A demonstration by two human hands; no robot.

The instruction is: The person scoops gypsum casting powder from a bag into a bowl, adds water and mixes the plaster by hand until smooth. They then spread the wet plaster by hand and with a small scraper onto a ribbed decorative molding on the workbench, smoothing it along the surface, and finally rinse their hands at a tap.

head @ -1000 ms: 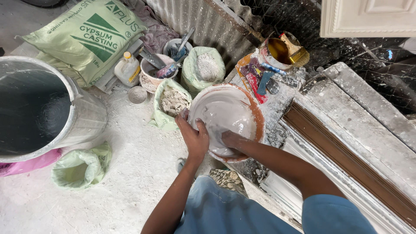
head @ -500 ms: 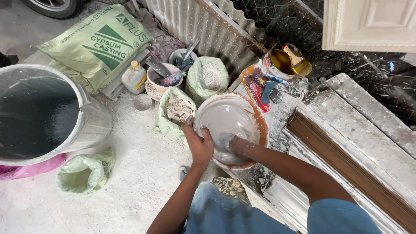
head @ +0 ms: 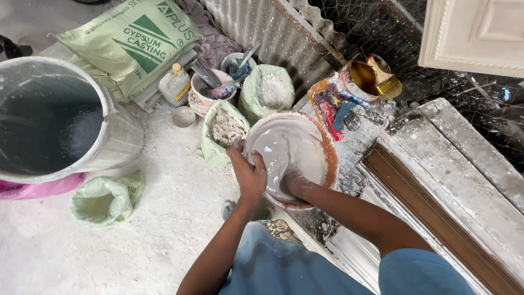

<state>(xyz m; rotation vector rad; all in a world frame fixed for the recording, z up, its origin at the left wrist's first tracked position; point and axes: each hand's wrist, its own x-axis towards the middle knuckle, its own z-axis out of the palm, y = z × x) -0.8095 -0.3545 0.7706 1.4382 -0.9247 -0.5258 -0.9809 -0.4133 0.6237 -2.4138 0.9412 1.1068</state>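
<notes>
A round orange-rimmed bowl [head: 326, 152] holds wet grey-white plaster. My left hand [head: 249, 170] grips the bowl's near left rim, fingers curled over the edge. My right hand [head: 295, 183] is sunk in the wet plaster at the bowl's near side, its fingers hidden under the mix. Both forearms reach forward from my blue-clad knees at the bottom of the view.
A large grey barrel [head: 117, 128] stands at left. Green bags of powder [head: 225, 131], a green sack [head: 131, 41], a small bottle [head: 174, 84], cups with tools [head: 210, 90], a tin with a brush [head: 363, 76] and white moulded boards [head: 464, 186] at right surround the bowl.
The view has shifted slightly. My right hand has slid along the bowl's near side deeper into the plaster; my left hand keeps its hold on the rim.
</notes>
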